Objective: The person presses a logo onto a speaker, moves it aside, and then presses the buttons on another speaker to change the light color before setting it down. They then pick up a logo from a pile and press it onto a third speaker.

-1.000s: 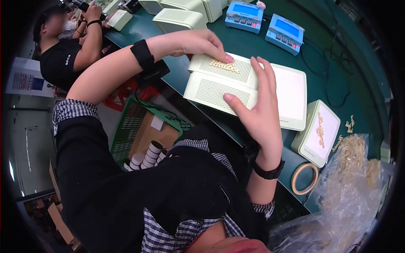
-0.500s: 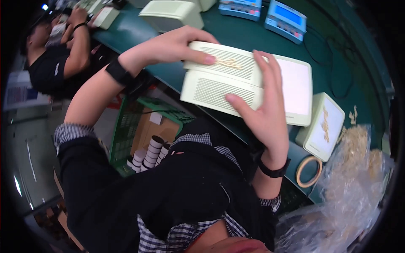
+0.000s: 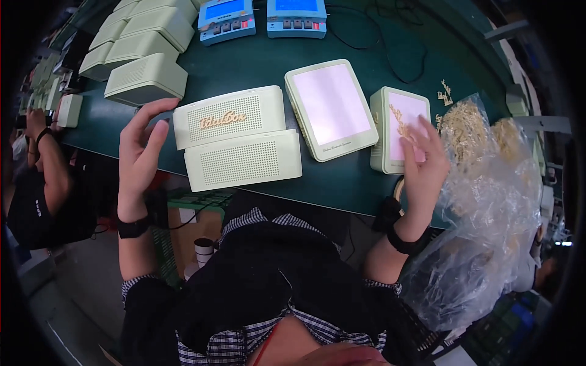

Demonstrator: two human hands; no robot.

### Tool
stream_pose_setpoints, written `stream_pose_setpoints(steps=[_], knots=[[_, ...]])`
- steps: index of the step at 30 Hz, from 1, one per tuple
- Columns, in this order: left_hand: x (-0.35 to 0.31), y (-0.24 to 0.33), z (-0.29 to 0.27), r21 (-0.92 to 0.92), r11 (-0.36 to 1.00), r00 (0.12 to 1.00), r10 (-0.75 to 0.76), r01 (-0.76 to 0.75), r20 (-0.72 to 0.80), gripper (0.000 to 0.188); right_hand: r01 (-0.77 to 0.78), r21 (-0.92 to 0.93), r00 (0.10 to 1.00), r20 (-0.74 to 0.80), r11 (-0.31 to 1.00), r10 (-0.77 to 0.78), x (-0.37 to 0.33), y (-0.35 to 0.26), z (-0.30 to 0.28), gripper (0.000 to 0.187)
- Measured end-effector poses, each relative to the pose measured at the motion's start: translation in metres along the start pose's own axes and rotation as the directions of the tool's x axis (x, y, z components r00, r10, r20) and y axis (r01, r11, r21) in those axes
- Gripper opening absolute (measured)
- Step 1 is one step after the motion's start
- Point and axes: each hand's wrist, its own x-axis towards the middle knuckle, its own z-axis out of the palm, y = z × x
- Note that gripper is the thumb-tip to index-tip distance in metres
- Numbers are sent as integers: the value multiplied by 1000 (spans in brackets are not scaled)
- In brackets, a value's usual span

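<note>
Two cream speaker boxes with perforated grilles lie against each other in front of me. The far speaker box (image 3: 268, 110) carries a wooden script nameplate (image 3: 223, 120); the near speaker box (image 3: 241, 161) has a bare grille. Beside their left end is my left hand (image 3: 140, 161), fingers apart, holding nothing. My right hand (image 3: 427, 161) is over a cream box with a pale pink face (image 3: 400, 100) at the right. Its fingers are spread above loose script nameplates (image 3: 400, 122) lying there; none is visibly gripped. Another cream box with a pale panel (image 3: 329, 107) lies between.
Several cream speakers (image 3: 146, 79) stand at the far left. Two blue meters with screens (image 3: 296, 18) and black cables sit at the back. A clear plastic bag (image 3: 488, 201) full of wooden pieces lies at the right, partly over a tape roll (image 3: 400, 189). Another person works at the left.
Both hands have let go of the two speaker boxes, which now rest on the table. My right hand has moved right to the loose nameplates; my left has drawn back left. The view has turned.
</note>
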Motion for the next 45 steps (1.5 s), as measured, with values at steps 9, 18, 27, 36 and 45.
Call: stream_pose_setpoints(steps=[9, 18, 27, 36, 45], knots=[[-18, -8, -13, 51, 991, 981, 132, -126, -139, 23, 83, 35, 988, -132, 996, -78, -4, -10, -2, 11], [-25, 12, 17, 232, 918, 910, 368, -322, -191, 20, 532, 407, 834, -99, 743, -543, -13, -111, 17, 19], [-36, -9, 31, 211, 907, 895, 403, -363, -192, 25, 537, 534, 762, 25, 653, -647, -14, -158, 64, 28], [-32, -15, 32, 170, 912, 869, 407, -372, -280, 25, 533, 466, 769, 81, 706, -634, -17, -167, 68, 34], [-26, -8, 37, 230, 906, 887, 404, -355, -224, 33, 529, 455, 763, 113, 716, -636, -14, -173, 66, 35]])
